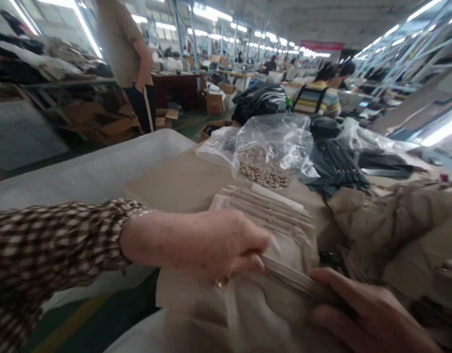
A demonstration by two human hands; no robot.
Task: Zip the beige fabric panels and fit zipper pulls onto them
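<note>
A strip of beige fabric (288, 279), folded or layered along its edge, stretches between my two hands. My left hand (229, 245) pinches its left end between thumb and fingers. At the lower right, my right hand (362, 309) is closed around the other end, a little blurred. More of the beige cloth hangs down below toward the front edge. Just beyond my left hand lies a stack of beige fabric pieces (270, 213), overlapping in rows with small shiny spots along them.
Behind the stack rests a clear plastic bag (273, 147) with small beige pieces. Dark garments (336, 164) and crumpled beige cloth (406, 225) lie to the right. A white bin rim (145, 152) runs along the left. One person (126, 54) stands beyond; others sit farther back.
</note>
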